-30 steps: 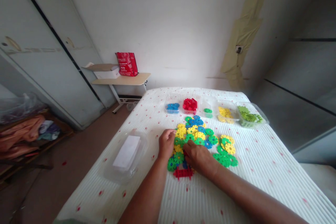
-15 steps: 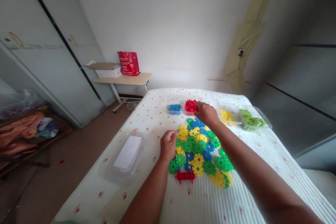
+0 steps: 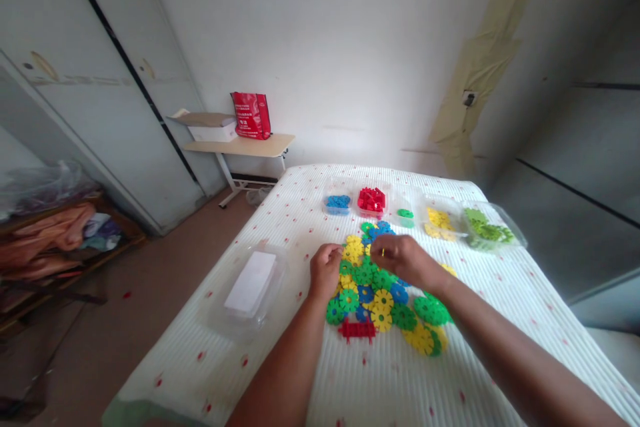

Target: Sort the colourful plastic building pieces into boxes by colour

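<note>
Just below the frame's middle, the left hand (image 3: 325, 272) is beside a pile of yellow, green and blue flower pieces (image 3: 364, 273), and the right hand (image 3: 404, 257) is over the pile with its fingers bent. Clear boxes (image 3: 406, 221) stand in a row right of the middle. A red bag (image 3: 251, 117) sits on a small table (image 3: 267, 147), upper left.

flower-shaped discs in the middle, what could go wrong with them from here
The right hand is over the overlapping flower-shaped discs, so a careless touch might shift some.
The right forearm reaches across beside the green discs and could brush them out of place.
The left hand is right by the pile's left edge and might nudge pieces there.
</note>
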Demonstrator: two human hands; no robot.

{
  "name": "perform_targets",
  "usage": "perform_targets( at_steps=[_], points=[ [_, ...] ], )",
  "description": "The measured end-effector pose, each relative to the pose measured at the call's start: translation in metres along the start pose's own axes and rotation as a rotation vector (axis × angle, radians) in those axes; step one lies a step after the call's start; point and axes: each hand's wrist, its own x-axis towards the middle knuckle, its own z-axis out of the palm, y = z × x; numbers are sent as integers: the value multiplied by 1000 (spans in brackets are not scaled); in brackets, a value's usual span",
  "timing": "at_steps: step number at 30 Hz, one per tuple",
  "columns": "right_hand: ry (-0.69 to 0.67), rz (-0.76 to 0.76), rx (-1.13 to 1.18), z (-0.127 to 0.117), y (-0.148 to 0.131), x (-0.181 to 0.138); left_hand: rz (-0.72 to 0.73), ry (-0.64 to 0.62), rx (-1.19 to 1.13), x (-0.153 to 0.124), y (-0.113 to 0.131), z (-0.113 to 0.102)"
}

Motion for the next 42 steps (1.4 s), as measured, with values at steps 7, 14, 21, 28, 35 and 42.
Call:
perform_targets(
  at_steps=[7, 14, 21, 28, 35, 42],
  points=[
    [-282, -238, -89, 58, -37, -74, -38, -9, 13, 1, -4, 1],
    [-196, -203, -96, 63, -36, -71, -29, -4, -18, 1, -2, 0],
    [201, 154, 62, 6, 7, 4, -43, 0, -17, -1, 4, -2],
    [336, 192, 11, -11, 42, 48, -35, -13, 4, 0, 1, -3],
    [421, 212, -112, -8, 66, 40, -38, -24, -7, 0, 1, -4],
    [382, 212, -143, -5, 81, -9, -50, -48, -41, -1, 0, -3]
  ],
)
